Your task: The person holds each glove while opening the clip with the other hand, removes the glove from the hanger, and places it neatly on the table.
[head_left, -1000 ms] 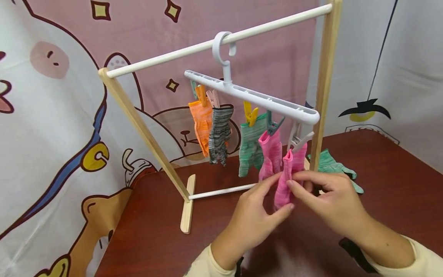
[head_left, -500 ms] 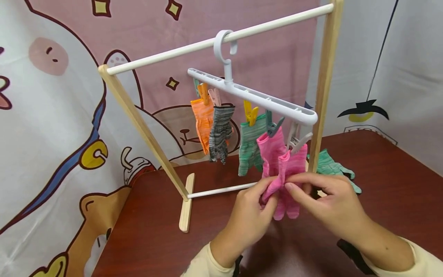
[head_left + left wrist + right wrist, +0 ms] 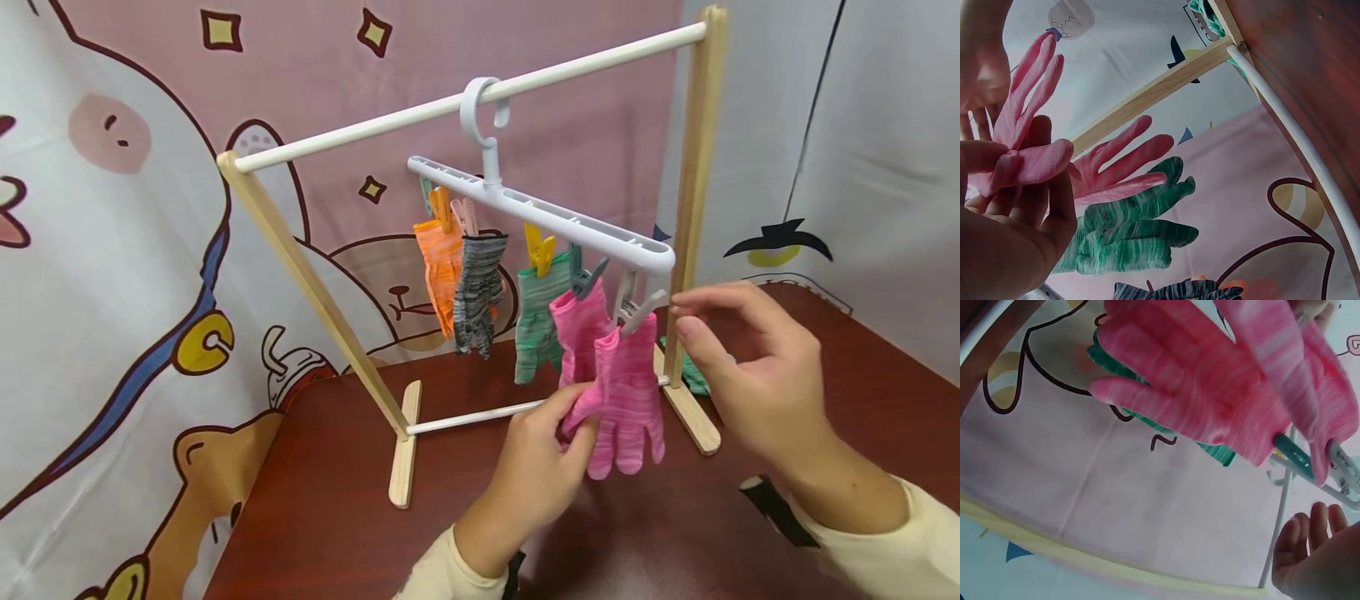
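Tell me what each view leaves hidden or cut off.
Head view: much of the green knitted glove on the reddish table, behind the right hand.
Head view: lower part of the rear pink knitted glove, behind the front pink knitted glove and left hand.
Right wrist view: most of the left hand, cropped by the top edge.
Left wrist view: striped grey knitted glove, cropped by the bottom edge.

Centre right of the head view, and the right hand (image 3: 772, 383) blocks most of the loose green glove (image 3: 694, 380)! Just left, the front pink glove (image 3: 630, 392) covers much of the rear pink glove (image 3: 579, 323). Cream sleeves (image 3: 453, 573) run off the bottom. Left wrist view, the grey glove (image 3: 1175, 291) is chopped by the lower edge.
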Demonstrator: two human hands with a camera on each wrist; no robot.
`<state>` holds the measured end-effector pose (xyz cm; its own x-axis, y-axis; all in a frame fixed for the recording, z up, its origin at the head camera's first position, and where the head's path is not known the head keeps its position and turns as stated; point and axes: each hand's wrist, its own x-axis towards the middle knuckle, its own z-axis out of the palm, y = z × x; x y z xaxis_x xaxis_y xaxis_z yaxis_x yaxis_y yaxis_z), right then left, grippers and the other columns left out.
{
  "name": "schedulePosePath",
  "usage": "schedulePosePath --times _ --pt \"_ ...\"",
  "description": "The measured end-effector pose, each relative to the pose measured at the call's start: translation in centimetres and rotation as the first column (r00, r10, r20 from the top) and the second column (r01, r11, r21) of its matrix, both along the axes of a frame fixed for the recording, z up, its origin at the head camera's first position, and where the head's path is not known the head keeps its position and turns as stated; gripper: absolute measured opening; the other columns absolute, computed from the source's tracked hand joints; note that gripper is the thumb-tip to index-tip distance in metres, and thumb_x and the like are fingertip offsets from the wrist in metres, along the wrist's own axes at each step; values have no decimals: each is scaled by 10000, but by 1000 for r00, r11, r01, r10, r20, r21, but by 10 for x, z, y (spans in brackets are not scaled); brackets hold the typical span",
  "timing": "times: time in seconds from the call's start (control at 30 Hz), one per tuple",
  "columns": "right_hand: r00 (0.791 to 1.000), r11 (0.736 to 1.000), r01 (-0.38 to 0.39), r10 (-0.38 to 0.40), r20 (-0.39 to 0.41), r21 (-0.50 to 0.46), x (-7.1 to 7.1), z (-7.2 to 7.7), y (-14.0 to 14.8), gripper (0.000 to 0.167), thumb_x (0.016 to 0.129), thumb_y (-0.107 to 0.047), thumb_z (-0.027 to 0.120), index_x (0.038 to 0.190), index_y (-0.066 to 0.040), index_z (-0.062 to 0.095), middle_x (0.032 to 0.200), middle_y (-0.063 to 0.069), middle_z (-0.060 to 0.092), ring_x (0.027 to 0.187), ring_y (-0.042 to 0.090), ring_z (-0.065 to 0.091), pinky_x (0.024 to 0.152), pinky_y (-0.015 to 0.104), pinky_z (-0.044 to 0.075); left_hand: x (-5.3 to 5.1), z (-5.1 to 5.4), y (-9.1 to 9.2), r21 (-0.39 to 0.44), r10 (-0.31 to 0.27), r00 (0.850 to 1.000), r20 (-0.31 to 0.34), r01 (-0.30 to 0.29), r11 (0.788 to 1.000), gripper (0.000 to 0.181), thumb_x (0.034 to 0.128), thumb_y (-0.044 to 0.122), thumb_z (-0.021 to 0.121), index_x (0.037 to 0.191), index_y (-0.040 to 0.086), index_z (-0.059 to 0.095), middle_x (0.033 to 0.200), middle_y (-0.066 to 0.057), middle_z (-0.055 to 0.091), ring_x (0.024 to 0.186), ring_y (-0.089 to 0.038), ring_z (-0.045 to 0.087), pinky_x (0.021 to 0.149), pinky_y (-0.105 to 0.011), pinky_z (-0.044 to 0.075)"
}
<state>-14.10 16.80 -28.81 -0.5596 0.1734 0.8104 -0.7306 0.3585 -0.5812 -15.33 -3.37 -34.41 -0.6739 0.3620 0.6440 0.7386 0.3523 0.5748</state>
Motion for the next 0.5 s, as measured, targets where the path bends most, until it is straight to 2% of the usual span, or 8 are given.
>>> schedulePosePath --times 0.13,0.27,0.43,0.5 --pt "992 994 -63 52 116 91 -7 8 -2 324 946 23 601 1263 -22 646 1120 -82 685 1005 64 624 809 99 480 -1 0 -3 5 11 1000 23 -11 1000 231 932 57 637 1157 89 682 684 10 485 585 -63 416 525 -87 316" --pt "972 985 -132 107 208 107 -14 14 -4 356 961 -19 597 1302 -112 634 1106 -83 690 995 86 611 769 119 473 -1 0 -5 3 14 999 42 -15 1000 206 906 38 632 1101 81 683 665 16 478 582 -36 408 520 -88 321" --pt "957 977 -182 150 247 110 -17 17 -5 372 946 -8 624 1301 -119 646 1083 -116 700 988 74 615 833 103 492 0 0 -5 14 -5 996 84 4 1000 206 864 10 603 1050 73 667 659 19 493 592 18 389 520 -84 330" --pt "946 965 -249 226 235 76 -17 18 -5 376 950 9 617 1313 -83 639 1123 -79 710 1007 91 618 846 112 499 0 1 -5 18 -14 996 88 13 1000 225 851 0 587 1051 70 664 666 15 506 590 23 389 520 -84 337"
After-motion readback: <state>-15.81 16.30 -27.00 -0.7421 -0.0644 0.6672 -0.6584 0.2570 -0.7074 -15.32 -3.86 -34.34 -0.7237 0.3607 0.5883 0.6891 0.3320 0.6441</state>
